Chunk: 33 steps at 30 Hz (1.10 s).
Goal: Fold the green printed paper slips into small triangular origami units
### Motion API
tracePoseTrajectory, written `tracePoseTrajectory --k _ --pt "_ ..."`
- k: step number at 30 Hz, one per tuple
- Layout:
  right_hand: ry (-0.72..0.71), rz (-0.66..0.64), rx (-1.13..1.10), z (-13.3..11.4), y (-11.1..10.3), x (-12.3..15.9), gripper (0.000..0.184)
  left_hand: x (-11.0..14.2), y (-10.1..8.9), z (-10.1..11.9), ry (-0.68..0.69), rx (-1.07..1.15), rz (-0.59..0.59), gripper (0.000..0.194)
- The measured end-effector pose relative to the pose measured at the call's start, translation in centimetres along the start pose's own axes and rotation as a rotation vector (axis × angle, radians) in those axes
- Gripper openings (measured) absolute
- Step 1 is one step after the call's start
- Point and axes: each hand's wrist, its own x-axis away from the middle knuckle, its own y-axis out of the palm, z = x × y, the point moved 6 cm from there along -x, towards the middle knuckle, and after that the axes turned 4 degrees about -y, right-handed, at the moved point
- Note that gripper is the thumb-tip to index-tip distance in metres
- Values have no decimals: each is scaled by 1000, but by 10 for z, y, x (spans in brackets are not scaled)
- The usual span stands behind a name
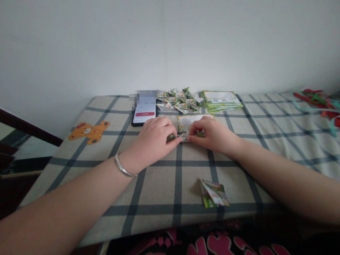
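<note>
A printed green and orange paper sheet (191, 121) lies on the checked cloth (159, 177) in front of me. My left hand (154, 136), with a silver bangle on its wrist, pinches the sheet's near left edge with closed fingers. My right hand (212, 134) presses and pinches the same near edge from the right. The fingertips of both hands almost meet over the fold. A folded paper piece (214, 193) lies alone nearer to me, below my right hand.
A phone (145, 111) with a lit screen lies beyond my left hand. Behind the sheet are a heap of several folded paper pieces (177, 100) and a stack of flat sheets (221, 100). Red and green ribbons (320, 102) lie far right. A bear print (89, 131) marks the cloth's left.
</note>
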Motion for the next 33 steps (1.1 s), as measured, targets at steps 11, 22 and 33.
tracePoseTrajectory --k 11,22,33 --pt "12 19 40 4 8 -6 15 -1 10 -8 -50 10 -50 23" --pt "17 23 157 2 11 -7 15 -1 10 -2 -68 -159 -106 23" --pt "59 -17 213 5 14 -9 17 -1 11 6 -55 -329 -84 21"
